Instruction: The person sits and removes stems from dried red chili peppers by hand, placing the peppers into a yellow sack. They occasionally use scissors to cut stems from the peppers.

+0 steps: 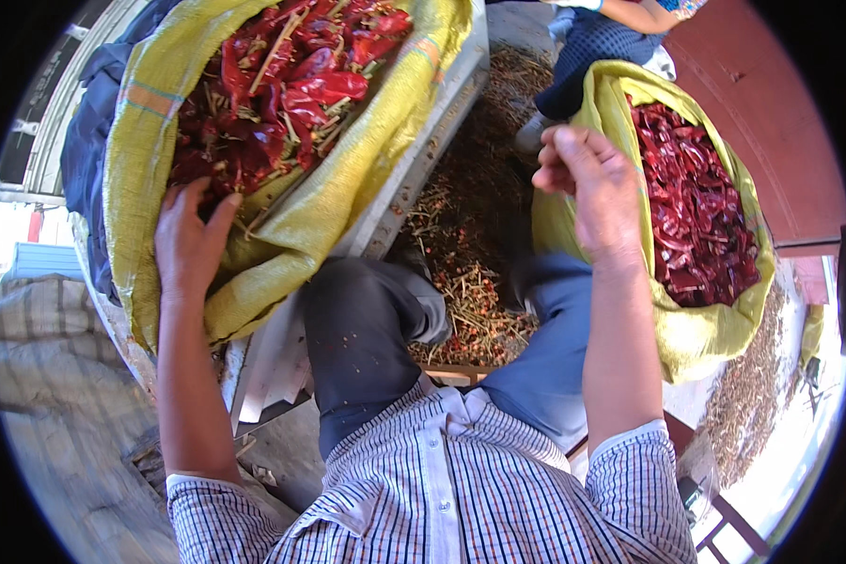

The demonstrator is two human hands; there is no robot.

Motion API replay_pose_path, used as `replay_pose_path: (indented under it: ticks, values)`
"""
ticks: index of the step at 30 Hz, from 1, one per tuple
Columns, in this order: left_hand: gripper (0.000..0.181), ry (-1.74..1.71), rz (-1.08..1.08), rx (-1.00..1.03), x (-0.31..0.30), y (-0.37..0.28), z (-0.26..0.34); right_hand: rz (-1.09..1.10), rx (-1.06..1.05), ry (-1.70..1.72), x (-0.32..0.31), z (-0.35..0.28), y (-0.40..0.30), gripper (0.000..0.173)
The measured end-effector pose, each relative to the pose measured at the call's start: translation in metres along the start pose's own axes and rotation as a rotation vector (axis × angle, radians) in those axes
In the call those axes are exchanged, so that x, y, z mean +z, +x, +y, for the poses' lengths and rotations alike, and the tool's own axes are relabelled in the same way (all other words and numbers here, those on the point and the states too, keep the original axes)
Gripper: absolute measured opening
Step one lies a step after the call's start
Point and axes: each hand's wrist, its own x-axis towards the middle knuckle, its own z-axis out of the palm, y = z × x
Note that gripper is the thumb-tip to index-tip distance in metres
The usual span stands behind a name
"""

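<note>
Dried red chili peppers with stems fill a yellow woven sack at the upper left. My left hand reaches into its near side, thumb and fingers apart, touching the peppers at the edge of the pile; I cannot tell whether it grips one. On the right, my right hand is raised beside a second yellow woven sack, thumb against curled fingers. Whether something small is pinched there cannot be told. Darker red chili peppers fill that second sack.
A metal ledge runs beside the left sack. Broken stems and seeds litter the floor between my legs. Another person's leg in dark blue cloth is beyond the right sack. A red metal panel stands at the right.
</note>
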Motion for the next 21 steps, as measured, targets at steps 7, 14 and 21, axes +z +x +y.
replay_pose_path:
  ticks: [7,14,21]
  values:
    - [0.031,-0.049,0.027,0.108,-0.015,-0.004,0.016,-0.081,0.16,-0.007,0.018,0.056,0.003,0.023]
    - [0.025,-0.451,-0.061,-0.257,-0.058,-0.029,0.039,-0.268,0.112,-0.105,0.042,0.054,-0.01,0.02]
    - [0.034,-1.334,-0.153,-0.478,-0.055,-0.072,0.123,-0.731,-0.149,-0.076,0.114,0.035,-0.06,0.041]
